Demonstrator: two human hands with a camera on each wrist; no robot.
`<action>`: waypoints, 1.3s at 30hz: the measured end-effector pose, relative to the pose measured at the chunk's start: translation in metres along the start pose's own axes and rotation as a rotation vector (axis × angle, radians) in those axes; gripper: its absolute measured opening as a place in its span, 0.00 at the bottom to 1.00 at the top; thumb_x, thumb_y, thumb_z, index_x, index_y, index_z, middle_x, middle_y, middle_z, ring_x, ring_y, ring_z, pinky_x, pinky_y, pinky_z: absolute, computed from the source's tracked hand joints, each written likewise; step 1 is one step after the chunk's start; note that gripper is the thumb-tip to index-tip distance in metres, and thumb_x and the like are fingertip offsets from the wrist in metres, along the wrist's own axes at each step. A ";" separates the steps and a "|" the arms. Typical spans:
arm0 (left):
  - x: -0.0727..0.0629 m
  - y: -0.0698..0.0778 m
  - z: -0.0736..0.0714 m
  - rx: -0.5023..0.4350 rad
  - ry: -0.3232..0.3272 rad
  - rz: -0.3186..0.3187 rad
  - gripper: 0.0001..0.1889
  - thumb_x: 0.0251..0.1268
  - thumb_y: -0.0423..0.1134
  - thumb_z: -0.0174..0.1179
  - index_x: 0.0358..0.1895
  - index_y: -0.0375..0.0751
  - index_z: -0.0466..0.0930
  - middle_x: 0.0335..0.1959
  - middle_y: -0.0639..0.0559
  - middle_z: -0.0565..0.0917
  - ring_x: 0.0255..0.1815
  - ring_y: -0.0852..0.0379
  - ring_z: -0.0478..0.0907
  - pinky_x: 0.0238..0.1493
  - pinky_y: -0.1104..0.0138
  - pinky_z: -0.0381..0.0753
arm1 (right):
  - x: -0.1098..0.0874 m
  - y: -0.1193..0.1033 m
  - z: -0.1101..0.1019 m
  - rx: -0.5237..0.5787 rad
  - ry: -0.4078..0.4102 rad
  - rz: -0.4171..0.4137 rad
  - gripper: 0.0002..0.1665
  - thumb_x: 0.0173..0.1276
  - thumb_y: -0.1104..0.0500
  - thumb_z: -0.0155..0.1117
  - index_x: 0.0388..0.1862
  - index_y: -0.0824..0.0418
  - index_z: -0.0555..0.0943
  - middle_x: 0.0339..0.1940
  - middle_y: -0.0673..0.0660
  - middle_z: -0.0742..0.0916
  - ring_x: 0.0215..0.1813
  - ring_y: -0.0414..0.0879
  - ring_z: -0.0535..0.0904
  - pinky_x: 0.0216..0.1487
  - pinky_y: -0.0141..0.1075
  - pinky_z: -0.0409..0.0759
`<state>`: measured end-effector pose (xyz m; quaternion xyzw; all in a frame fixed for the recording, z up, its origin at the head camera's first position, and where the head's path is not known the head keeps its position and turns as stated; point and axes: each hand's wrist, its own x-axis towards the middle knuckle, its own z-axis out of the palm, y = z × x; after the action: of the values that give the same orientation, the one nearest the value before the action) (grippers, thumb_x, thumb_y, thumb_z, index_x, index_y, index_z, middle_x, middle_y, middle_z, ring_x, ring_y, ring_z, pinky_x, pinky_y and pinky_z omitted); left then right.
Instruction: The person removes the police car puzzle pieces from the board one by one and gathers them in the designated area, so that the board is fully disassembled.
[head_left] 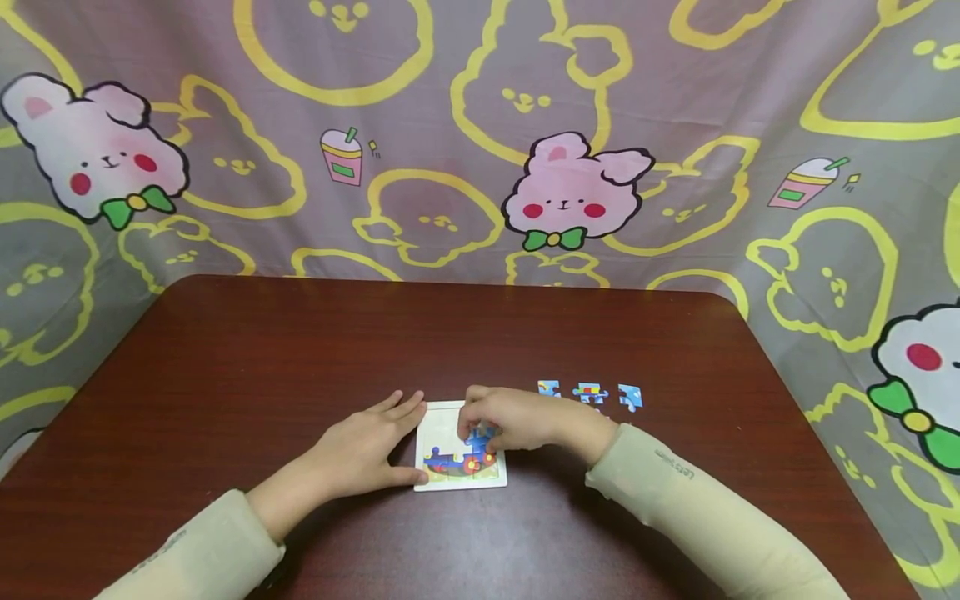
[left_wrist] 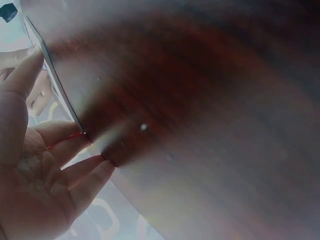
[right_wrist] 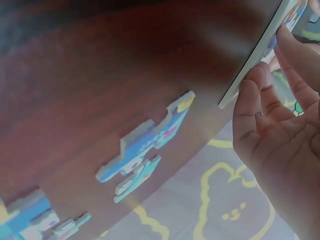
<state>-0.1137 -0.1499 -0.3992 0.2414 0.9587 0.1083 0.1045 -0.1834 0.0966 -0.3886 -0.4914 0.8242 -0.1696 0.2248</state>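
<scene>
A white-framed jigsaw tray [head_left: 440,408] lies on the table, its lower part filled with blue, red and yellow pieces while bare white board shows at the upper left. Along its left edge my left hand [head_left: 363,446] rests with fingers spread, the thumb at the near corner and a fingertip by the far one. My right hand [head_left: 517,417] reaches over the right side, thumb and fingers bent around a blue puzzle piece [head_left: 480,439], which they partly hide. In the right wrist view, the thumb and fingers of the right hand [right_wrist: 280,110] meet the tray's edge [right_wrist: 250,65].
Several loose puzzle pieces lie to the right of the tray, among them a blue one [head_left: 630,396], one with red and yellow [head_left: 591,392] and one [head_left: 549,388] near the right forearm. Beyond the brown table [head_left: 337,333] hangs a patterned curtain [head_left: 420,125].
</scene>
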 end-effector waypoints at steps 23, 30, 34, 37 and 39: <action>-0.002 0.001 -0.001 -0.010 0.011 0.006 0.49 0.54 0.66 0.67 0.73 0.37 0.66 0.76 0.44 0.65 0.76 0.38 0.62 0.60 0.43 0.77 | 0.008 -0.003 -0.003 0.057 -0.073 0.030 0.19 0.56 0.71 0.73 0.41 0.53 0.77 0.39 0.50 0.77 0.41 0.39 0.74 0.45 0.28 0.73; -0.003 0.002 -0.002 -0.012 0.013 0.010 0.49 0.54 0.65 0.67 0.73 0.37 0.66 0.76 0.43 0.66 0.76 0.37 0.63 0.60 0.43 0.77 | 0.007 -0.003 -0.003 0.077 -0.067 0.041 0.20 0.57 0.72 0.72 0.41 0.53 0.77 0.39 0.50 0.76 0.43 0.40 0.74 0.47 0.29 0.74; -0.003 0.002 -0.002 -0.011 0.010 0.006 0.49 0.54 0.66 0.67 0.73 0.37 0.66 0.76 0.43 0.65 0.76 0.37 0.62 0.60 0.44 0.77 | 0.005 -0.002 -0.002 0.092 -0.047 0.026 0.21 0.56 0.73 0.72 0.42 0.53 0.78 0.39 0.49 0.77 0.43 0.40 0.74 0.47 0.28 0.73; -0.002 0.001 -0.001 -0.011 0.010 0.006 0.49 0.54 0.66 0.67 0.73 0.37 0.66 0.76 0.43 0.65 0.76 0.38 0.62 0.61 0.43 0.76 | 0.004 0.000 -0.001 0.108 -0.038 0.013 0.20 0.57 0.72 0.72 0.42 0.53 0.77 0.40 0.49 0.77 0.44 0.40 0.74 0.48 0.28 0.74; -0.002 0.002 -0.001 -0.012 0.009 0.007 0.49 0.54 0.66 0.67 0.73 0.37 0.66 0.76 0.43 0.65 0.76 0.38 0.62 0.61 0.43 0.76 | 0.002 0.002 -0.001 0.123 -0.040 0.013 0.20 0.59 0.71 0.71 0.43 0.52 0.77 0.41 0.49 0.77 0.44 0.40 0.74 0.48 0.29 0.74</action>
<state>-0.1116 -0.1496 -0.3976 0.2437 0.9577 0.1154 0.1010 -0.1865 0.0955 -0.3896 -0.4745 0.8107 -0.2088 0.2719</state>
